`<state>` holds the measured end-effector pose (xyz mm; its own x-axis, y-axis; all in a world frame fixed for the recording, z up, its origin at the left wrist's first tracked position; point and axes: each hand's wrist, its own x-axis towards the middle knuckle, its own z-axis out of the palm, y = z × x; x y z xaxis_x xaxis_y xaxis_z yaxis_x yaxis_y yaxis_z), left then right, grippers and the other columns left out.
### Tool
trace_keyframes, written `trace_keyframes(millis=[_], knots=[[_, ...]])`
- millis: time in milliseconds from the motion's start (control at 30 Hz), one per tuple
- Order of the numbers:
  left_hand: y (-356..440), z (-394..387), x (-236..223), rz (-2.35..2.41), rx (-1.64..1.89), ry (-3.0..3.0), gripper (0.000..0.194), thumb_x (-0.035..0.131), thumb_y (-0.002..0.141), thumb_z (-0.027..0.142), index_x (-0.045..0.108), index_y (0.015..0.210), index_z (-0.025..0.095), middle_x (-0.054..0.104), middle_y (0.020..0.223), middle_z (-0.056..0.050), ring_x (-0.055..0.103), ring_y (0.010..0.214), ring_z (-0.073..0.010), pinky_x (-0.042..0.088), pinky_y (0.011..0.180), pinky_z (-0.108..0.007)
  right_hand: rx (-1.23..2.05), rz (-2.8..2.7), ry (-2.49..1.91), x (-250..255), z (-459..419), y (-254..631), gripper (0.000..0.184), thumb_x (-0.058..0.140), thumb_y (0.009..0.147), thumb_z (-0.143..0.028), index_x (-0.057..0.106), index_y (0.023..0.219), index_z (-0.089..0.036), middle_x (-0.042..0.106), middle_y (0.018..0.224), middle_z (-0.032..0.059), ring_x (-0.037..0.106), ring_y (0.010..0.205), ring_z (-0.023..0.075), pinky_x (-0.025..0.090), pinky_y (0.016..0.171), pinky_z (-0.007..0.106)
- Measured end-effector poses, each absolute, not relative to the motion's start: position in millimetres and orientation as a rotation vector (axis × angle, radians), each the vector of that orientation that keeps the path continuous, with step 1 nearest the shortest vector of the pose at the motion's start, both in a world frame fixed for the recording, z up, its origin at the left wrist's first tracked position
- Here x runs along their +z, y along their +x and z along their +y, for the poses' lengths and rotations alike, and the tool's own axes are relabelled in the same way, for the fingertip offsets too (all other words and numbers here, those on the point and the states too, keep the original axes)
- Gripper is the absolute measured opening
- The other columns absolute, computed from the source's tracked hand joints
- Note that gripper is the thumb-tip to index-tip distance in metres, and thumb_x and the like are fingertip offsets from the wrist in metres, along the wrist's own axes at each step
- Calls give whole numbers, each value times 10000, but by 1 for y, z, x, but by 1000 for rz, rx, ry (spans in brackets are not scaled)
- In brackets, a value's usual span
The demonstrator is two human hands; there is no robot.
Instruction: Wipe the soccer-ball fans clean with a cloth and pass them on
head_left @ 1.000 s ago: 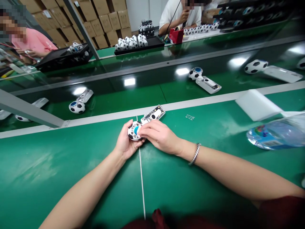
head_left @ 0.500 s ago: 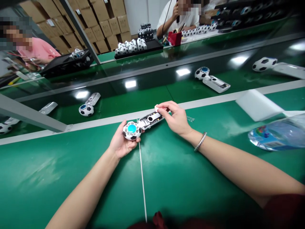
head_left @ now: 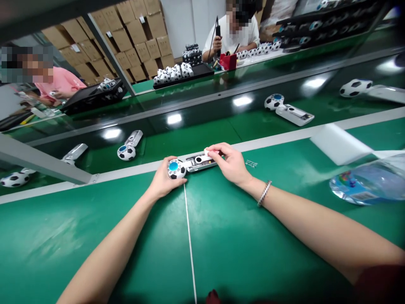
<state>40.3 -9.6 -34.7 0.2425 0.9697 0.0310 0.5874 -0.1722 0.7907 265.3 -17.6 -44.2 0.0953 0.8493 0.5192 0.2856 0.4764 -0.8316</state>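
My left hand is closed round the ball-shaped head of a football-patterned device, thumb in front and fingers behind. A blue disc sits in the top of that head. The device's open handle points right, with a white strip, a black round spot and inner parts showing. My right hand is closed over the handle's far end. Its fingertips pinch a small white piece right at the handle; whether the piece touches it, I cannot tell. The device is low over the green table, near its back edge.
Behind a pale rail, a green conveyor belt carries several similar devices. A plastic bottle and a white foam sheet lie at right. A metal post stands at left. Two people work across the belt.
The device has turned so its handle lies more level, and its head has shifted slightly right and up. My left hand has rolled over it. Devices on the belt have shifted right.
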Motion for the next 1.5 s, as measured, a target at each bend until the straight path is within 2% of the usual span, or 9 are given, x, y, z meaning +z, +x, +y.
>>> trace_keyframes(millis=[167,333,467,600,933,1167,1267,1400,1500], knots=[[60,-38,-44,1353,802,1953,625,709,556,196,434,1117,198,516,1133,-74,526,1024,-249,409,884,-374,410,-1650,-951,-35,-30,258,96,562,823,-216,647,855,-186,646,853,34,599,812,134,497,745,281],[64,-50,-46,1263,782,2020,613,727,575,252,428,1108,208,534,1105,-71,521,1035,-251,413,881,-387,242,-1886,-775,-32,-41,252,123,512,857,-172,627,901,-163,646,883,60,586,872,135,480,782,275],[67,-49,-45,1249,818,1959,581,703,573,234,426,1082,191,548,1046,-65,553,950,-226,441,823,-364,12,-2114,-632,-32,-49,245,131,493,865,-163,624,877,-155,655,867,45,552,786,136,429,693,278],[69,-49,-42,1237,810,1969,576,660,546,194,422,1070,171,536,1055,-81,542,972,-237,441,836,-374,-87,-2348,-650,-31,-54,235,244,392,912,-159,625,840,-175,653,810,6,512,741,126,354,671,279],[68,-50,-40,1269,763,2104,543,660,593,253,417,1074,191,526,1043,-60,537,946,-207,445,824,-340,-263,-2320,-685,-28,-49,243,172,457,875,-135,623,829,-140,663,831,32,508,724,144,350,661,288],[76,25,-10,1228,212,2846,392,547,666,154,509,1052,206,538,1084,-67,509,952,-243,424,776,-371,-47,-1963,-741,-10,-39,258,92,530,850,-152,600,902,-180,665,887,40,583,811,132,416,710,279],[97,78,-2,1236,65,3096,336,466,754,139,540,1068,233,500,1199,-75,463,1031,-275,413,773,-406,-13,-1908,-764,-8,-35,262,97,527,848,-128,592,891,-186,668,872,33,598,828,130,422,709,279],[124,126,-9,1447,71,3053,506,394,780,64,442,1240,267,368,1374,-71,342,1211,-275,388,867,-434,23,-1913,-814,-18,-28,264,97,525,847,-127,597,878,-184,665,861,31,602,836,132,440,743,287],[119,131,-13,1684,175,2910,717,549,720,131,265,1368,253,284,1426,-102,259,1281,-293,329,959,-451,57,-1910,-892,-30,-21,269,101,519,851,-145,606,880,-186,658,869,39,598,845,141,455,772,304]])
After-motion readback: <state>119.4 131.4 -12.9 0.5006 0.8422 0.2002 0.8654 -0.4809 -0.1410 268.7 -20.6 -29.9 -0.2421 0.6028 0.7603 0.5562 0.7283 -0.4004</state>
